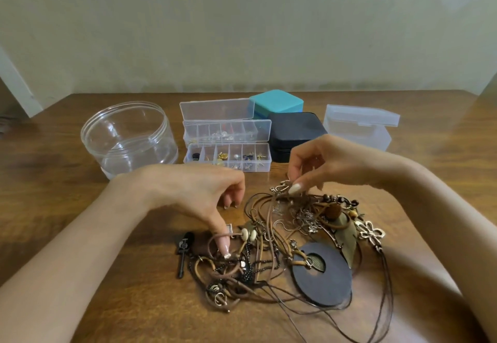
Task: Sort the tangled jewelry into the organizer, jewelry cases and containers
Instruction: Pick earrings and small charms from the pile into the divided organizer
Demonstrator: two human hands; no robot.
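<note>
A tangled pile of jewelry lies on the wooden table: brown cords, chains, a dark round disc pendant, a flower pendant and a black cross pendant. My left hand hovers over the pile's left side, its thumb pressing on a brown cord loop there. My right hand pinches a small silver piece at the pile's far edge. Behind stand the clear compartment organizer holding small earrings, a second organizer with its lid open, a black jewelry case and a teal case.
A clear round plastic tub stands open at the far left. At the far right sits a frosted rectangular box with a hinged lid. A pale wall rises right behind the table's far edge.
</note>
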